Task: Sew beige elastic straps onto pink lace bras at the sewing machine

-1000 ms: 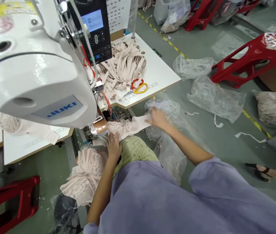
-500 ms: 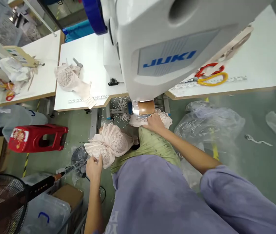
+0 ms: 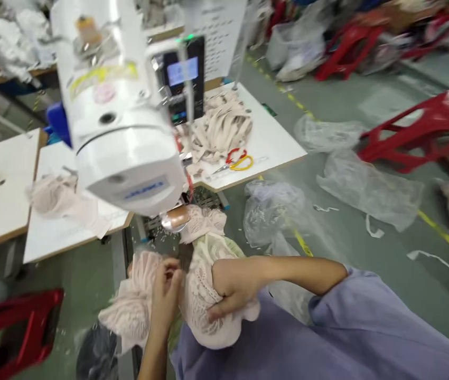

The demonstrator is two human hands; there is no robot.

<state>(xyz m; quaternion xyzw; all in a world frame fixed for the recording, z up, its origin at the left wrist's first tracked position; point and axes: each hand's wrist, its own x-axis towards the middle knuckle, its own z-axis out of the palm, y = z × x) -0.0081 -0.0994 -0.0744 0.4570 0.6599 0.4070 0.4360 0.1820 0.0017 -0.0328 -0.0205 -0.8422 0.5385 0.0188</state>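
A pale pink lace bra (image 3: 203, 301) lies over my lap. My right hand (image 3: 236, 282) grips one of its cups, thumb on the lace and fingers partly hidden. At the bra's left edge my left hand (image 3: 167, 290) is closed in a pinch; the fingertips are slightly blurred. More pale pink lace bras (image 3: 131, 311) are bunched just left of my left hand. Another lace piece (image 3: 204, 221) sits by the needle area of the white sewing machine (image 3: 129, 163), ahead of my hands. Pale green cloth (image 3: 228, 245) covers my lap beneath.
Scissors (image 3: 240, 161) with red and yellow handles and a heap of beige strips (image 3: 220, 129) lie on the machine table (image 3: 276, 148). Another bra (image 3: 60, 195) rests on the left tabletop. Plastic bags (image 3: 276, 211) and a red stool (image 3: 426, 129) stand on the floor to the right.
The view has swung to the right. My right hand has left the piece at the machine and now holds a bra on my lap. My left hand has moved in toward it.
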